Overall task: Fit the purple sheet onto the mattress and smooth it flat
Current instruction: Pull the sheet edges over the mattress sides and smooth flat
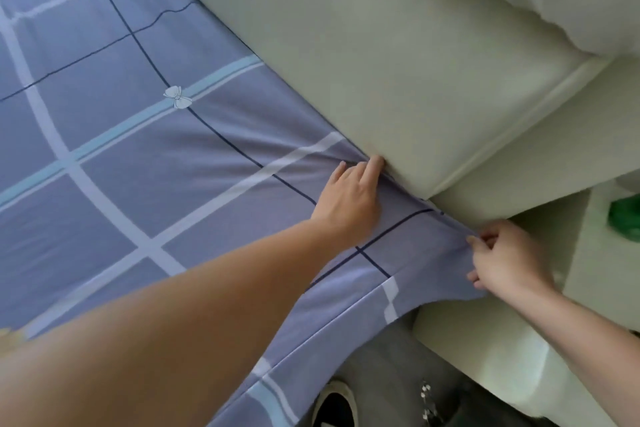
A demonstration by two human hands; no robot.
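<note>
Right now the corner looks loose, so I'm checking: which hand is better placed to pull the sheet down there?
Probably the right hand: it pinches the sheet's hanging edge at the corner. The left hand lies on top, fingers pushed against the headboard.

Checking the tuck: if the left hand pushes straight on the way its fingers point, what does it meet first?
Most likely the cream headboard; fingertips of the left hand seem against it.
</note>
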